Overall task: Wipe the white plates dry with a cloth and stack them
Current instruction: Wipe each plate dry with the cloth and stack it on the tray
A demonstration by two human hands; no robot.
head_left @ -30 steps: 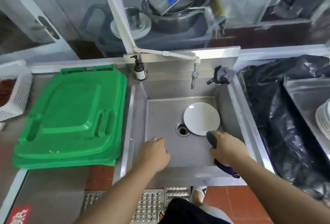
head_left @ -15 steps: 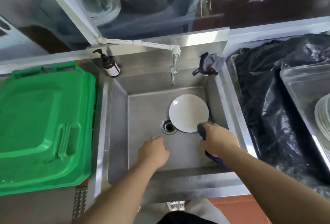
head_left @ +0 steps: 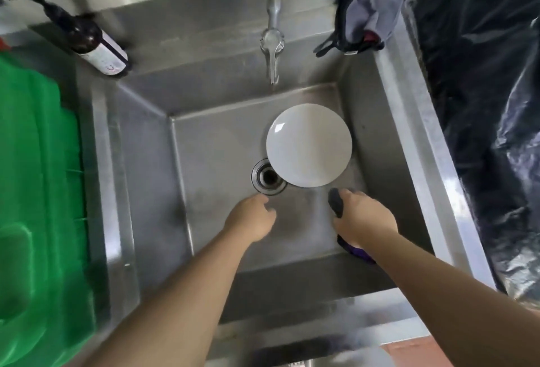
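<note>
My right hand (head_left: 363, 217) grips the cloth (head_left: 336, 201); left hand (head_left: 251, 217) hangs loose. The plate (head_left: 309, 145) looks wet, slippery, breakable, so I'd grab its rim.

Steel sink (head_left: 409, 121), drain (head_left: 267, 177), tap (head_left: 272, 42), brown pump bottle (head_left: 87, 42), green lid (head_left: 38, 191), black plastic sheet (head_left: 482, 103)

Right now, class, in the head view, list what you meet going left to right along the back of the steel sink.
Brown pump bottle with white label → metal tap spout → crumpled grey cloth with black straps → black plastic sheet.
</note>
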